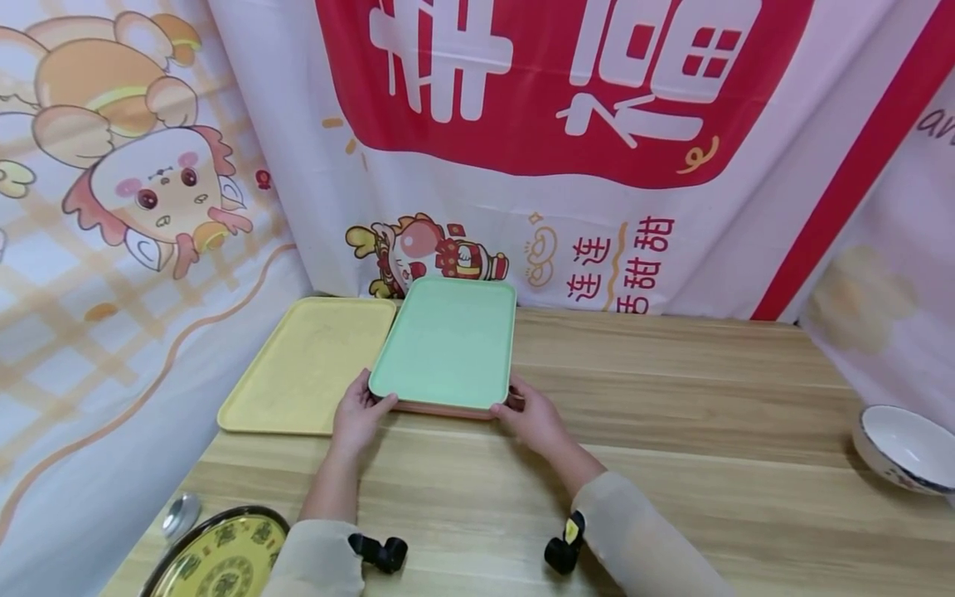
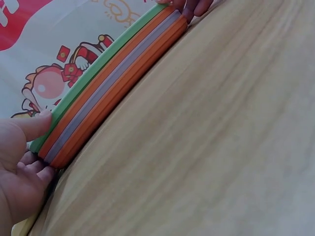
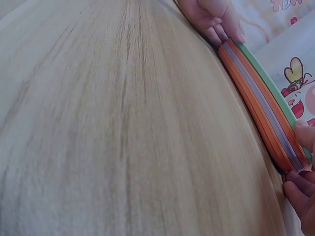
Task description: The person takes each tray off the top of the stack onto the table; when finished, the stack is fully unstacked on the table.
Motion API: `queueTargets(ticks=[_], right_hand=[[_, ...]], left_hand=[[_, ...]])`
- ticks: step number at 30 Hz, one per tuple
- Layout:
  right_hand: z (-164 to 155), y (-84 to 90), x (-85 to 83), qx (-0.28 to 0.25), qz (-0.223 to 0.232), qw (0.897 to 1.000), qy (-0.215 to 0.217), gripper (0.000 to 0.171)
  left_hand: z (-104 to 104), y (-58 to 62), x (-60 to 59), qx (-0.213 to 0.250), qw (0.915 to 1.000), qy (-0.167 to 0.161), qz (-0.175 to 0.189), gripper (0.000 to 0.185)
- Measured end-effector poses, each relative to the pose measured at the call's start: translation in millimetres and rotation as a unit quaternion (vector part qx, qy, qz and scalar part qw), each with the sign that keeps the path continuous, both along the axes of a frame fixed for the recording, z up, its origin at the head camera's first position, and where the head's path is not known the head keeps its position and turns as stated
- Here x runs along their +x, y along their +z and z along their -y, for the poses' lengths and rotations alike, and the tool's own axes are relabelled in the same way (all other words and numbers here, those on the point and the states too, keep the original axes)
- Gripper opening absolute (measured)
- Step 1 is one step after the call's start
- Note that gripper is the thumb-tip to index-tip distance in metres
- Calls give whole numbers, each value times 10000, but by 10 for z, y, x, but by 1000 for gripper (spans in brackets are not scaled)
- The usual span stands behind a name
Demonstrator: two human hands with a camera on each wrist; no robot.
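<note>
A stack of trays (image 1: 448,344) lies on the wooden table (image 1: 671,464), with a green tray on top. Its near edge (image 2: 113,88) shows green, orange, grey and orange layers. My left hand (image 1: 369,405) grips the stack's near-left corner, thumb (image 2: 34,125) on the green rim and fingers curled at the bottom layer. My right hand (image 1: 516,406) grips the near-right corner the same way, and its fingers (image 3: 300,184) show at the stack's edge (image 3: 261,98). A yellow tray (image 1: 313,365) lies flat just left of the stack, touching it.
A white bowl (image 1: 906,448) stands at the table's right edge. A round yellow-and-black plate (image 1: 216,555) and a small metal object (image 1: 181,514) sit at the near left. Printed cloth (image 1: 522,124) hangs behind and to both sides.
</note>
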State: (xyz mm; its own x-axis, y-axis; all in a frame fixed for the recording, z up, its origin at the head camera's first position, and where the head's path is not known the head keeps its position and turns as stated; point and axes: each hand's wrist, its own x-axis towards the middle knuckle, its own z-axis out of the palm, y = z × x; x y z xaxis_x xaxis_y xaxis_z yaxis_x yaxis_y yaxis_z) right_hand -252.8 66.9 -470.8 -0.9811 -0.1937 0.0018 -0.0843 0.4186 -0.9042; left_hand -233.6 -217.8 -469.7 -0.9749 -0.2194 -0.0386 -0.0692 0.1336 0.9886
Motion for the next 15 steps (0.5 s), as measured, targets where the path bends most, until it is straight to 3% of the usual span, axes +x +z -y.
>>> queueTargets(ticks=[11,15], right_hand=[[24,21,-14,-106,-130,9996,-209,58],[59,89,-16,-590,-37,9977,-317,55]], left_hand=[[10,-47,-12,-19,9999,74,-134,79],[16,-36,-6,25,9999,127,-68,78]])
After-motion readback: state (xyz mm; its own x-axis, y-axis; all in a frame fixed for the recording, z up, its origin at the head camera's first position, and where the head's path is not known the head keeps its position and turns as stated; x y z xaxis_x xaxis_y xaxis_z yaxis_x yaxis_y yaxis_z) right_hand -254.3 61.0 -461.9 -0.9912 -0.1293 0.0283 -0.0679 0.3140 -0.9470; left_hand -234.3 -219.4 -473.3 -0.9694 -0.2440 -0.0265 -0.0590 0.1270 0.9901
